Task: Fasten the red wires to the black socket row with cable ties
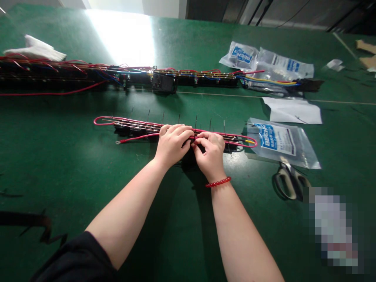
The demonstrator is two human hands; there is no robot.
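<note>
Four clear plastic bags or bag-like pieces lie toward the right of the green desk (235, 250). The nearest, a flat bag (305, 145) with a blue-and-white label, shows no bulky contents; whether the label is printed on it or lies inside, I cannot tell. Beyond the white paper (293, 111), a crumpled bag (231, 58) and a wider bag (307, 69) also carry blue print. Under the coloured wires at the right end of the long wired assembly (208, 80) is more clear plastic (257, 87), its contents unclear.

The desk is smooth and reflects a bright patch of light on its far side. A white cloth (35, 49) lies at the far left, beside the long assembly. Scissors (289, 180) with open handles lie at the right, near the flat bag, their blades reaching toward it. Past the far edge is a pale, bright floor area with dark shapes toward the right.

The short black assembly (136, 128) lies in the middle of the desk, a red cable (102, 120) looped along it and thin dark strips sticking up. The left hand (174, 141) and right hand (210, 150) meet over it, fingers bent and nearly closed, fingertips pinching the red cable.
</note>
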